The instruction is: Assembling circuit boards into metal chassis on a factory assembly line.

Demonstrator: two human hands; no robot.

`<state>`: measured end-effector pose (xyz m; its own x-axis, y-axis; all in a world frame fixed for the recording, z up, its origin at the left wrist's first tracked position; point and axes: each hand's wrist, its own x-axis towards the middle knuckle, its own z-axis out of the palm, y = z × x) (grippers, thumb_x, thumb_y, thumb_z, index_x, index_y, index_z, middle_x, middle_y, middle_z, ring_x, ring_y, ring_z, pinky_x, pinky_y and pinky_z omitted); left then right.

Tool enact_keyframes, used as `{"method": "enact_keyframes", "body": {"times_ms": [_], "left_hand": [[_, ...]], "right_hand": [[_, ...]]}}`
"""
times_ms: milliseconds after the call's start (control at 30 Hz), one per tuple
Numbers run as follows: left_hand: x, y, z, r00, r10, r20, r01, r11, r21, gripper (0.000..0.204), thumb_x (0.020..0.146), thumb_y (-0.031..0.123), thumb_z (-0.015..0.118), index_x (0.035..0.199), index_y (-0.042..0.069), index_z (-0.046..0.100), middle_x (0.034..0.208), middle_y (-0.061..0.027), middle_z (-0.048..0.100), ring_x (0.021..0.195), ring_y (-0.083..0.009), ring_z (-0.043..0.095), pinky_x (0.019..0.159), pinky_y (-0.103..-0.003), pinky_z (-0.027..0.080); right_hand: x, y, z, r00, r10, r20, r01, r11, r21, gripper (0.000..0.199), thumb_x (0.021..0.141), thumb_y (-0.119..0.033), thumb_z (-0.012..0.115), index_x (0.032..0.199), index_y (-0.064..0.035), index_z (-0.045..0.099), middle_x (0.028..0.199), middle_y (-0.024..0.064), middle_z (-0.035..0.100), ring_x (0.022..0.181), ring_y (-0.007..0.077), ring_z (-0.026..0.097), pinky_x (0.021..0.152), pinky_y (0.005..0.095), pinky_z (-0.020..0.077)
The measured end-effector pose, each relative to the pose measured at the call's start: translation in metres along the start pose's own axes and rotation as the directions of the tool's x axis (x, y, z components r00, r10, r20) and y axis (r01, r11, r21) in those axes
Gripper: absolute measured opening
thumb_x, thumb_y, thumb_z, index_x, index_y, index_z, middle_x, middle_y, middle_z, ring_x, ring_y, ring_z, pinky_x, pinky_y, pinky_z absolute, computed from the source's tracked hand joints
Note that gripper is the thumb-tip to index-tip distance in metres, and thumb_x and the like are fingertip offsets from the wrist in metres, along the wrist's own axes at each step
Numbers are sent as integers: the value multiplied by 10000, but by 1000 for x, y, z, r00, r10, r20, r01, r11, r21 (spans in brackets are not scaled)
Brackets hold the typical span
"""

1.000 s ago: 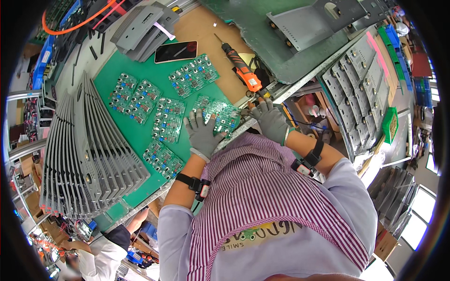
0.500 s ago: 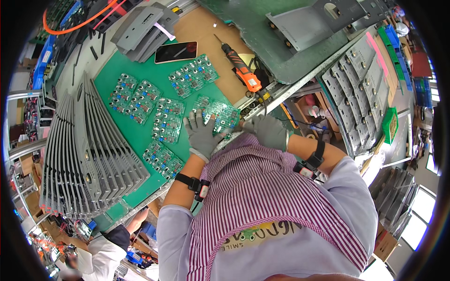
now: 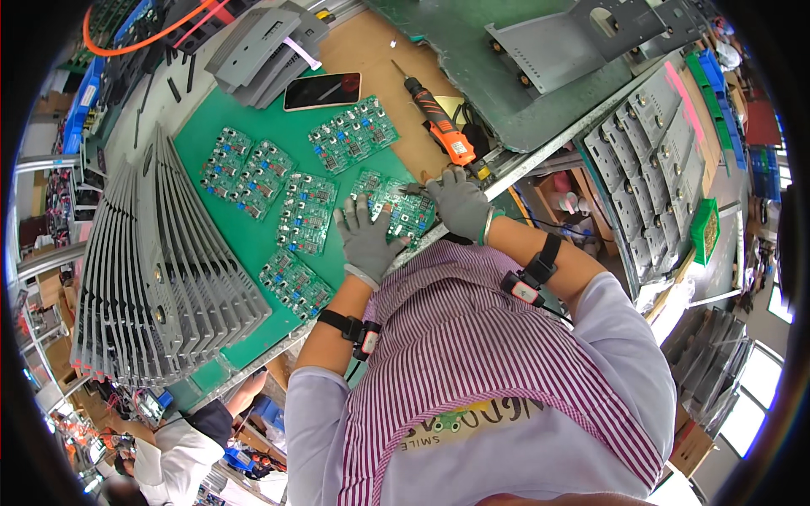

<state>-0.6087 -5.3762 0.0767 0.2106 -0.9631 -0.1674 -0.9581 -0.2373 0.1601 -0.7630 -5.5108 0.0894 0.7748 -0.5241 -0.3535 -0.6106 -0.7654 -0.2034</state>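
Before us, green flat mat (image 3: pixel 261 126); on it we have green rectangular circuit boards (image 3: pixel 305 212) spread out. At mat's left, grey slim metal panels (image 3: pixel 160 278) in fanned row. Behind boards, black rectangular phone (image 3: pixel 322 92); behind it, leftward, stacked grey flat plates (image 3: pixel 266 59). Right of phone, orange-and-black cylindrical screwdriver (image 3: pixel 447 135) on brown flat sheet (image 3: pixel 371 42). Our grey-gloved left hand (image 3: pixel 369 240) at rightmost board's left edge; our grey-gloved right hand (image 3: pixel 462 207) just right of that board.
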Motion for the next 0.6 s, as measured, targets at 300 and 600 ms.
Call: {"method": "enact_keyframes", "body": {"times_ms": [300,600], "left_hand": [[-1,1,-1,1000,-24,-17,22,998,-65,649,645,479,698,1187,164,533,1365,-183,303,1307,-381,176,1065,-528,65],[9,3,-18,989,-49,140,53,998,-27,666,670,544,637,1206,168,515,1365,-192,294,1304,-397,171,1051,-569,42]], "right_hand": [[3,4,-6,998,-7,69,7,1000,4,404,784,-106,526,1170,-30,435,1032,204,502,1012,364,522,734,393,496],[-10,-33,-48,939,-325,116,301,936,182,415,794,-122,513,1206,-137,460,876,146,586,762,294,632,614,407,506]]}}
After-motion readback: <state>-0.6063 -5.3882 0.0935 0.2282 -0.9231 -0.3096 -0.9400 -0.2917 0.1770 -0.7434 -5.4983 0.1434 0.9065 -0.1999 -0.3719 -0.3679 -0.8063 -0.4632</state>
